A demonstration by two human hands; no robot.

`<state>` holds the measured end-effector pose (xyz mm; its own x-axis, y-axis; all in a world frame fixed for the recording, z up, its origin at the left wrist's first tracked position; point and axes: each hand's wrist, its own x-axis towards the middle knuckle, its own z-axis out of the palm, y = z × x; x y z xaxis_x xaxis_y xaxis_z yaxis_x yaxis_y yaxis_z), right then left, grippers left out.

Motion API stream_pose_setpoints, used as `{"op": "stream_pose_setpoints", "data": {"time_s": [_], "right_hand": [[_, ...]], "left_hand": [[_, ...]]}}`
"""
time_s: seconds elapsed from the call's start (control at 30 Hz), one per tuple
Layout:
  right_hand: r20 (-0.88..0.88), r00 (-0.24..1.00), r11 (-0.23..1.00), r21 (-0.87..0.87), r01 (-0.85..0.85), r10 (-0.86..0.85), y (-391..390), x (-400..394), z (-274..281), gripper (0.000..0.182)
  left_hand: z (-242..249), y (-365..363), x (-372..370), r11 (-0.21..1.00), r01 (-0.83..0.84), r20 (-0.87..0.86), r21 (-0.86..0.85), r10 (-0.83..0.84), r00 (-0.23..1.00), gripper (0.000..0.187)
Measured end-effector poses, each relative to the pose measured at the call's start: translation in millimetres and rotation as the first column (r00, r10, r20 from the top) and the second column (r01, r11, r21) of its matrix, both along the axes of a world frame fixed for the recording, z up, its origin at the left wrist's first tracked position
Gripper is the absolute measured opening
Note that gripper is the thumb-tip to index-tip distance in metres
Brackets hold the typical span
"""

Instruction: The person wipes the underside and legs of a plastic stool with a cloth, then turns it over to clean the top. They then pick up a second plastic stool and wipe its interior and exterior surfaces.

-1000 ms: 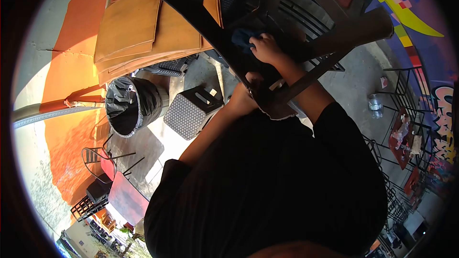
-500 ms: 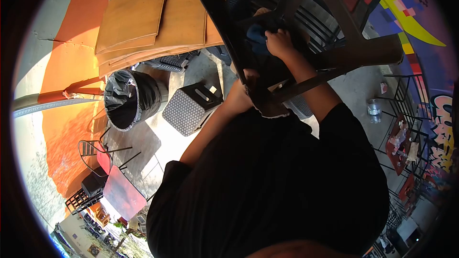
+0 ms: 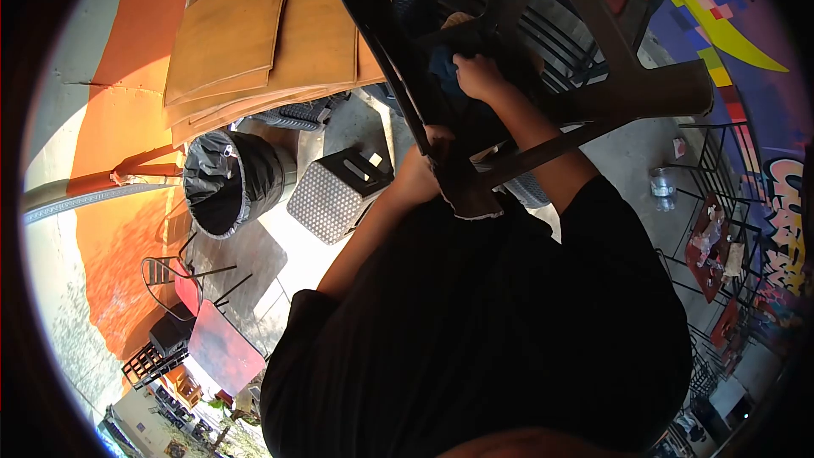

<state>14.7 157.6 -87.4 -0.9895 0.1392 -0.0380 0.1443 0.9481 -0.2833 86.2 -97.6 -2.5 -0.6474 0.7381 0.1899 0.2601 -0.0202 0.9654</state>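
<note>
A dark plastic chair (image 3: 653,92), its legs toward my body, is tilted in front of my chest. My left hand (image 3: 434,142) is closed around one of its legs near the lower end, with part of the fingers hidden behind the plastic. Inside the chair frame, my right hand (image 3: 480,76) is bunched on a blue cloth (image 3: 443,66) and presses it against the dark surface. Shadow hides much of the chair part under the cloth.
Stacked tan boards (image 3: 225,34) lean at upper left, above a bin with a black liner (image 3: 229,182). A black stool (image 3: 331,203) lies on the floor beside it. A pink table (image 3: 222,348) stands lower left; a red table (image 3: 705,246) with litter is at right.
My right hand and the blue cloth have shifted slightly left along the chair. The chair's near leg has tipped a little lower and left; my left hand keeps its hold.
</note>
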Motion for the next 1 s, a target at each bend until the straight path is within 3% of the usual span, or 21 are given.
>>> {"op": "stream_pose_setpoints", "data": {"time_s": [0.07, 0.13, 0.23, 0.33, 0.43, 0.53, 0.67, 0.7, 0.73, 0.8, 0.9, 1.0], "right_hand": [[-0.211, 0.962, 0.984, -0.012, -0.179, 0.172, -15, 9, -12, 0.024], [-0.249, 0.96, 0.982, -0.106, -0.157, 0.126, -15, 19, -13, 0.024], [-0.048, 0.999, 0.992, 0.126, 0.022, -0.016, -5, 17, 0, 0.024], [-0.19, 0.98, 0.985, 0.17, -0.027, 0.059, -9, 14, -6, 0.023], [-0.091, 0.99, 0.991, -0.063, -0.117, 0.111, -4, 17, -2, 0.023], [0.025, 0.999, 0.998, -0.052, 0.032, -0.031, 6, 14, 30, 0.021], [-0.26, 0.965, 0.965, -0.247, -0.089, 0.022, -22, 12, 33, 0.021], [-0.263, 0.965, 0.952, -0.29, -0.093, 0.014, -36, 15, 36, 0.022], [-0.319, 0.944, 0.943, -0.278, -0.183, 0.089, -42, 13, 6, 0.019], [-0.193, 0.924, 0.942, -0.001, -0.336, 0.33, -55, 20, -29, 0.026], [-0.067, 0.923, 0.925, 0.037, -0.377, 0.379, -68, 33, -28, 0.029], [0.313, 0.841, 0.894, -0.23, -0.384, 0.441, -67, 40, -4, 0.034]], "left_hand": [[5, 1, 0, 1.0, 0.014, 0.01, -0.001, -0.014, 1.0, 0.059], [6, 2, -1, 1.0, 0.02, 0.008, 0.0, -0.02, 1.0, 0.058], [3, 0, 0, 1.0, 0.003, -0.026, 0.018, -0.002, 1.0, 0.056], [5, 1, -3, 0.998, 0.001, -0.042, 0.056, 0.002, 0.999, 0.055], [2, 1, -5, 0.998, 0.016, 0.032, 0.054, -0.018, 0.999, 0.056], [-5, -1, 1, 0.999, -0.02, 0.09, 0.037, 0.016, 0.996, 0.056], [-19, -2, -2, 1.0, -0.013, 0.147, 0.02, 0.01, 0.989, 0.054], [-19, -3, -2, 1.0, -0.016, 0.15, 0.021, 0.012, 0.989, 0.054], [-19, -3, -1, 1.0, -0.018, 0.154, 0.023, 0.014, 0.988, 0.053], [-14, -3, -1, 0.999, -0.022, 0.165, 0.034, 0.016, 0.986, 0.053], [-9, -3, 0, 0.999, -0.016, 0.209, 0.044, 0.006, 0.978, 0.052], [-10, -5, 2, 0.999, -0.014, 0.217, 0.032, 0.007, 0.976, 0.051]]}}
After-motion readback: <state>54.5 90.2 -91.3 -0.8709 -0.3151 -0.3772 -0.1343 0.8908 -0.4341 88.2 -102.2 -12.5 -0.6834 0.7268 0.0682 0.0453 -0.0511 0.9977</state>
